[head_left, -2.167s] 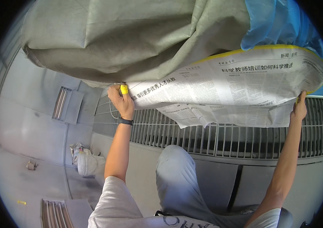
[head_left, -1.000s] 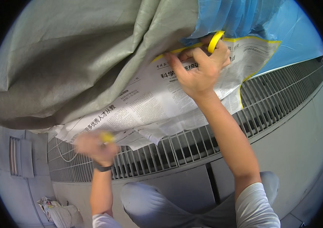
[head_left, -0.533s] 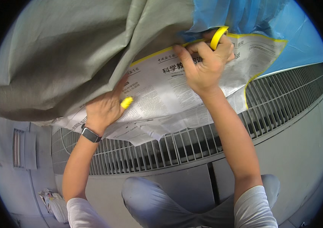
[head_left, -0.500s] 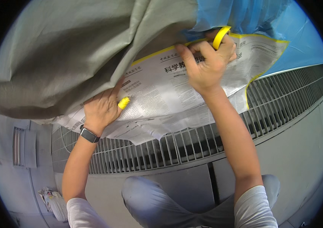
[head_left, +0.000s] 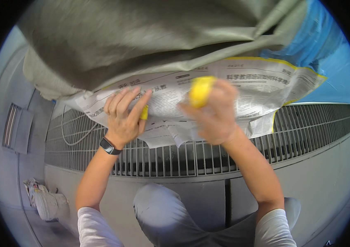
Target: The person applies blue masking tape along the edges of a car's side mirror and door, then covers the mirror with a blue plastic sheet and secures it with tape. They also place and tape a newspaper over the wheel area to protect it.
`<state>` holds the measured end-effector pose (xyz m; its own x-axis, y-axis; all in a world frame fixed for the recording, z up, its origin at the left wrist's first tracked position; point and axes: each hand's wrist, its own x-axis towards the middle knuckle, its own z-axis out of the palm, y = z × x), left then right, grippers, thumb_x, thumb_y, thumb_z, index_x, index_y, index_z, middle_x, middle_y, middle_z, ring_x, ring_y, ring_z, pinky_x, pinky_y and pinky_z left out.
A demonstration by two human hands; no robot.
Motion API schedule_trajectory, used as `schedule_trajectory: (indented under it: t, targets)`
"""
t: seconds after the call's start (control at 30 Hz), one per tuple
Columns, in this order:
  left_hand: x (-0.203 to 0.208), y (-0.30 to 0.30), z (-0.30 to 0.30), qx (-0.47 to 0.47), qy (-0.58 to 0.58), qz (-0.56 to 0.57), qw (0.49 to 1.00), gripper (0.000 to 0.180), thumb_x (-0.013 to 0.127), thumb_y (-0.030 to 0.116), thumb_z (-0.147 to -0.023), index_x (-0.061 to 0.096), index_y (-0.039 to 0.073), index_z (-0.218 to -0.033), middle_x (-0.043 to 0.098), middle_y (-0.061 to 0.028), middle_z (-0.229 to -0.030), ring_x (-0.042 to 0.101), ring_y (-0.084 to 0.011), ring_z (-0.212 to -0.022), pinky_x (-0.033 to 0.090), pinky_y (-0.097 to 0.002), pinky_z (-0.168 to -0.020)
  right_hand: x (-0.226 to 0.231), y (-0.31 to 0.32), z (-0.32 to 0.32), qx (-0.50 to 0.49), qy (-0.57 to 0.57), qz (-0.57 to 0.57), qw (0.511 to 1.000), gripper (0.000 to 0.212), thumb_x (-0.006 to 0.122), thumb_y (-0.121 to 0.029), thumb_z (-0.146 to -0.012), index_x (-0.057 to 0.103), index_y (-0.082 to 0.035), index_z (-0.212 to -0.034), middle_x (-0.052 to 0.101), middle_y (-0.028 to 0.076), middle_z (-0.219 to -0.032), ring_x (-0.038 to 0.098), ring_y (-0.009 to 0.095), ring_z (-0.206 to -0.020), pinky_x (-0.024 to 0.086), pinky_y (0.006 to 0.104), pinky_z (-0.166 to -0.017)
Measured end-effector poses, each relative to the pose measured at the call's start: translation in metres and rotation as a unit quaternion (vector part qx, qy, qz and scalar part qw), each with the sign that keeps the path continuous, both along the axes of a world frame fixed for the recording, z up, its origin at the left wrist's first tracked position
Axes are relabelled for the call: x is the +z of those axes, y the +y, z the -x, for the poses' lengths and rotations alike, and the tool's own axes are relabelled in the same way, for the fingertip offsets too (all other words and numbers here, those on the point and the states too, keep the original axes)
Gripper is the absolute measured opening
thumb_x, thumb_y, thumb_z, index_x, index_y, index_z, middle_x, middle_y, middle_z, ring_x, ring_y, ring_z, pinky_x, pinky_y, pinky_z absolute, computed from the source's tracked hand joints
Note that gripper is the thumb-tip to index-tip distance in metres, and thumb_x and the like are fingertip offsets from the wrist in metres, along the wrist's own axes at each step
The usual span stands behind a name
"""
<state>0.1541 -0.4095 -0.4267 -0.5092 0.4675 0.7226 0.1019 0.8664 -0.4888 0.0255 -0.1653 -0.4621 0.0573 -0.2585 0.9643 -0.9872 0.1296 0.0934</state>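
Observation:
A sheet of newspaper hangs below a grey cover, its top and right edges lined with yellow tape. My left hand, wearing a dark wristwatch, lies on the lower left part of the sheet with its fingers apart. Something yellow, looking like tape, is around or against its thumb. My right hand is blurred by motion in front of the sheet's middle. It grips a yellow tape roll between thumb and fingers.
The grey cover bulges over the top of the view. Blue plastic sheeting covers the right side. A metal floor grating runs beneath the newspaper. My bent knee is below, and a pale bundle lies at lower left.
My right hand has come down and left with the tape roll, away from the sheet's upper edge. My left hand's fingers now show over the paper, no longer under the grey cover's fold.

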Motion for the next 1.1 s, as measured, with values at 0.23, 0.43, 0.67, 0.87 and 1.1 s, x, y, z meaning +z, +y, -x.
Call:
schedule_trajectory:
  t: [0.23,0.43,0.67,0.87,1.1]
  targets:
    - [-0.012,0.001,-0.05,-0.182,-0.27,-0.552,0.767,0.04,0.072,0.016,-0.093,0.069,0.002,-0.131,0.073,-0.0155,-0.116,0.071,-0.0271,-0.104,0.054,-0.0376,-0.095,0.0,-0.049,-0.041,0.137,-0.004,-0.212,0.968,0.021,0.064,-0.018,-0.082,0.07,-0.013,-0.101,0.066,0.0,-0.1,0.063,0.019,-0.1,0.049,0.0439,-0.105]
    - [-0.036,-0.026,-0.063,-0.251,-0.205,-0.617,0.717,0.006,0.069,0.0,-0.096,0.07,-0.001,-0.102,0.073,-0.0146,-0.109,0.07,-0.0235,-0.1,0.055,-0.0326,-0.091,0.014,-0.075,-0.048,0.154,0.021,-0.279,0.948,0.031,0.064,-0.018,-0.082,0.07,-0.013,-0.112,0.062,0.0,-0.09,0.064,0.018,-0.094,0.048,0.0389,-0.099]
    - [-0.03,-0.113,-0.048,-0.015,0.158,-0.584,0.796,0.014,0.064,0.01,-0.104,0.064,-0.003,-0.111,0.072,-0.0083,-0.105,0.067,-0.0136,-0.096,0.053,-0.0283,-0.088,0.052,-0.137,-0.052,-0.07,0.158,-0.282,0.944,0.043,0.059,-0.02,-0.09,0.068,-0.005,-0.13,0.06,0.0,-0.078,0.058,0.015,-0.073,0.041,0.0287,-0.079]
    - [-0.025,-0.148,-0.017,-0.003,0.271,-0.56,0.783,0.013,0.067,0.006,-0.097,0.066,-0.001,-0.108,0.071,-0.0083,-0.096,0.066,-0.016,-0.083,0.054,-0.0294,-0.077,0.07,-0.162,-0.055,-0.159,0.228,-0.29,0.916,0.046,0.059,-0.018,-0.091,0.068,-0.006,-0.134,0.058,-0.002,-0.069,0.056,0.014,-0.068,0.039,0.0284,-0.081]
    - [-0.017,-0.144,-0.009,0.035,0.303,-0.49,0.817,0.014,0.066,0.009,-0.097,0.063,0.0,-0.107,0.063,-0.0111,-0.108,0.063,-0.021,-0.092,0.052,-0.032,-0.076,0.074,-0.168,-0.059,-0.193,0.251,-0.304,0.899,0.048,0.058,-0.019,-0.092,0.067,-0.007,-0.137,0.059,-0.002,-0.064,0.056,0.013,-0.063,0.038,0.0289,-0.081]
